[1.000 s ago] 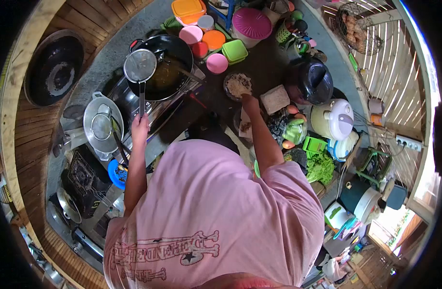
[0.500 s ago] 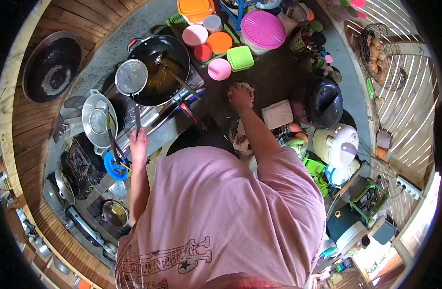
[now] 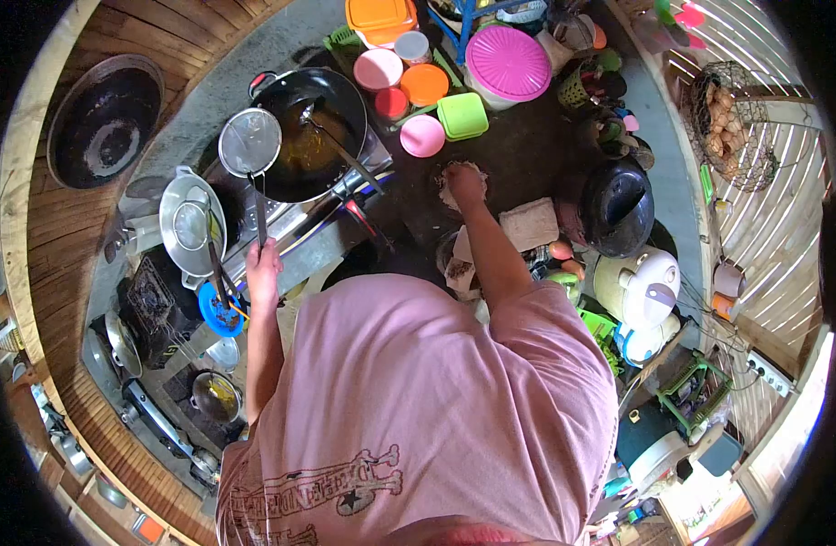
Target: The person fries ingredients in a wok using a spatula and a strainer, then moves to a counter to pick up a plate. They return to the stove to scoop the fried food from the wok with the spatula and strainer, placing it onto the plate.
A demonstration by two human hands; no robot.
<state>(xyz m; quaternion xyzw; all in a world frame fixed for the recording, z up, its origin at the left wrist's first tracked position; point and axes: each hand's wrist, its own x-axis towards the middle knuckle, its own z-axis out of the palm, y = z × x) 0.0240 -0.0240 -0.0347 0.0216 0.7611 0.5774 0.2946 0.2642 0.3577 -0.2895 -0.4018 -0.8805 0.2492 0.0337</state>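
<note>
My left hand (image 3: 265, 264) is closed round the long dark handle of a wire-mesh strainer (image 3: 250, 143). The strainer's round basket is held up beside a black wok (image 3: 331, 100), overlapping its left rim in view. Brown liquid lies in the wok, and a metal ladle (image 3: 331, 141) rests in it with its handle over the rim. Over on the dark tabletop, my right hand (image 3: 466, 185) has its fingers bent down into a pale, crumpled, cloth-like thing (image 3: 443, 189). Its exact kind is not clear.
Lidded plastic tubs (image 3: 507, 62) and a pink cup (image 3: 422, 136) stand beyond my right hand. A folded pale cloth (image 3: 529, 225), a dark lidded pot (image 3: 616, 207) and a white rice cooker (image 3: 636, 282) lie rightward. A metal colander (image 3: 174, 238) stands left.
My right hand has gone from spread flat over the pale thing to curled fingers. The view has shifted slightly. My left hand still holds the strainer in about the same place.
</note>
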